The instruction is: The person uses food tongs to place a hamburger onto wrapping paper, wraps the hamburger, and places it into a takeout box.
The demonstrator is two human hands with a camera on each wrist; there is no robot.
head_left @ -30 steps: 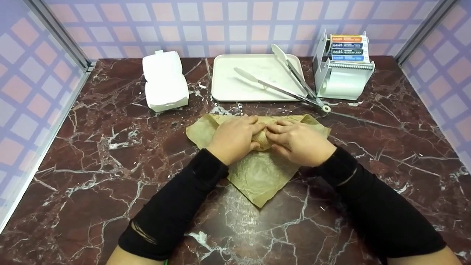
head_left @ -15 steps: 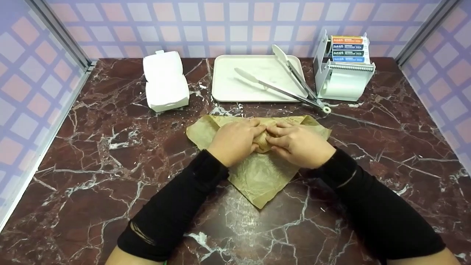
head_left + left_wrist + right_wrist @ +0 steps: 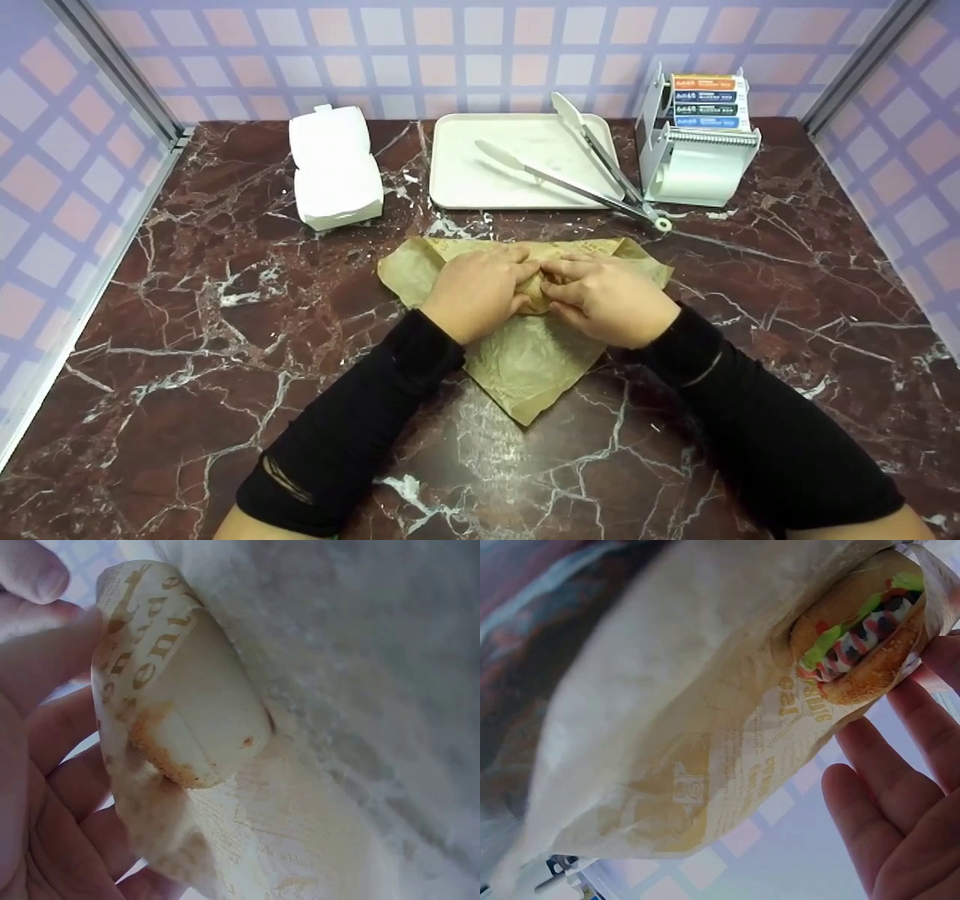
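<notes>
A sheet of tan printed wrapping paper [image 3: 529,375] lies in front of me, its near corner pointing toward me and its far side folded over a burger. Inside the open fold, the right wrist view shows the burger [image 3: 862,634], with lettuce, white sauce and dark filling between seeded buns. From the other side, the left wrist view shows the pale bun [image 3: 214,705]. My left hand [image 3: 476,292] grips the paper over the burger on the left. Opposite it, my right hand [image 3: 619,300] pinches the same fold, both sets of fingertips meeting near the middle.
Behind the paper, metal tongs [image 3: 566,185] lie spread across a white tray [image 3: 457,187]. An open white takeaway box [image 3: 337,184] stands at the back left. A label dispenser [image 3: 701,142] with several coloured rolls stands at the back right. White scraps dot the dark marbled table [image 3: 225,375].
My right thumb and fingertips have shifted slightly at the fold. The left hand and the paper stay almost where they were.
</notes>
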